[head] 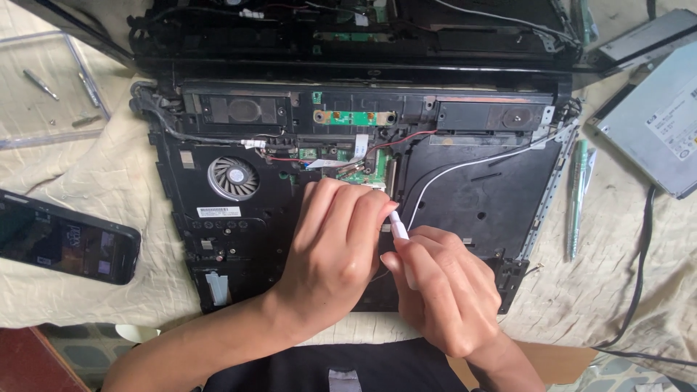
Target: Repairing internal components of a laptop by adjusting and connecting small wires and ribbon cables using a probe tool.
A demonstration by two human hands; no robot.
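An opened black laptop base [479, 196] lies on a cream cloth, its fan [232, 178], speakers and green circuit boards exposed. My left hand [330, 243] rests curled on the middle of the base, fingertips near the green board [363, 173]. My right hand [439, 287] grips a slim white tool [398, 225], its tip pointing up toward the board next to my left fingertips. What lies under my hands is hidden.
A black phone [69, 243] lies at the left. A clear plastic tray [43, 94] with small screwdriver bits sits at the upper left. A silver drive [653, 123] and a green pen [576, 196] lie at the right, with a black cable [642, 261] trailing down.
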